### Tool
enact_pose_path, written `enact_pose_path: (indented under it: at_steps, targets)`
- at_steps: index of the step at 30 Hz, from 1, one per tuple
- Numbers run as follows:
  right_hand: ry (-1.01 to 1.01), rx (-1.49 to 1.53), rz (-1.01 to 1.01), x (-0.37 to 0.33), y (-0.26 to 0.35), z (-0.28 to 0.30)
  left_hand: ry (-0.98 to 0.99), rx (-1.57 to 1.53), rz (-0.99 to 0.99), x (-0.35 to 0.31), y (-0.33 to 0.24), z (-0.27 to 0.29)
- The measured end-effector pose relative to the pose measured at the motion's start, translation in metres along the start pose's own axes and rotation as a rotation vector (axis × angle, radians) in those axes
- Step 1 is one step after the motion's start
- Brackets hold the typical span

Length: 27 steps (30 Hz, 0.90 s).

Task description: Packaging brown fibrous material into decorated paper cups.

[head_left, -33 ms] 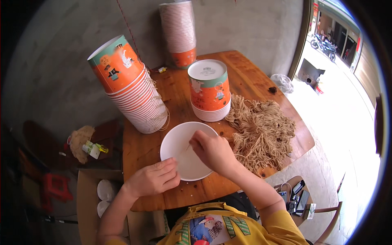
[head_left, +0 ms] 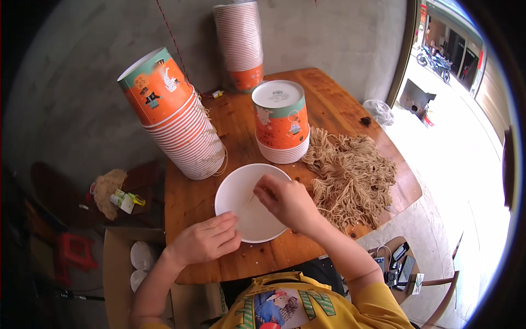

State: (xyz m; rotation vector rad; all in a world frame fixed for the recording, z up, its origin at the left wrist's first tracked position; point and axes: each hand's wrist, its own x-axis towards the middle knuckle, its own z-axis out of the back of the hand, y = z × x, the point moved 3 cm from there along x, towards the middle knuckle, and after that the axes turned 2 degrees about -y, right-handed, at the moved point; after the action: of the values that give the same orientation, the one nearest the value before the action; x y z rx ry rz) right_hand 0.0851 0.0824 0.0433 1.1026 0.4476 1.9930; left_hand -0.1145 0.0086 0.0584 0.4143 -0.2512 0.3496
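A white paper bucket (head_left: 232, 192) is in front of me on the table, its round open mouth facing up toward me. My left hand (head_left: 204, 239) lies at its near left rim, with the fingers close together and gripping the edge. Over the bucket's mouth, my right hand (head_left: 287, 203) is closed in a pinch. A short, thin tan string end (head_left: 252, 198) shows below those fingertips. The rest of that string is hidden by the hand. To the right of the bucket lies a loose heap of tan strings (head_left: 359, 175).
On the wooden table (head_left: 323, 90) stand a leaning stack of orange buckets (head_left: 183, 123) with strings along it, a shorter upside-down stack (head_left: 281, 126), and a wrapped stack (head_left: 239, 38) at the wall. A cardboard box (head_left: 118, 268) sits lower left; a chair (head_left: 433, 290) with gadgets, lower right.
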Motion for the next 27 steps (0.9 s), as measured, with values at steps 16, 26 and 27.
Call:
enact_pose_path:
  at_steps: [16, 26, 27]
  targets:
    - [0.178, 1.497, -0.364, -0.035, -0.081, 0.088, -0.097, 0.009, 0.385, -0.055, 0.067, -0.026]
    - [-0.004, 0.314, -0.055, -0.030, -0.026, 0.054, -0.583, -0.536, 0.806, 0.015, 0.020, 0.000]
    - [-0.036, 0.281, -0.029, -0.031, -0.017, 0.050, -0.527, -0.843, 0.942, 0.027, 0.005, -0.002]
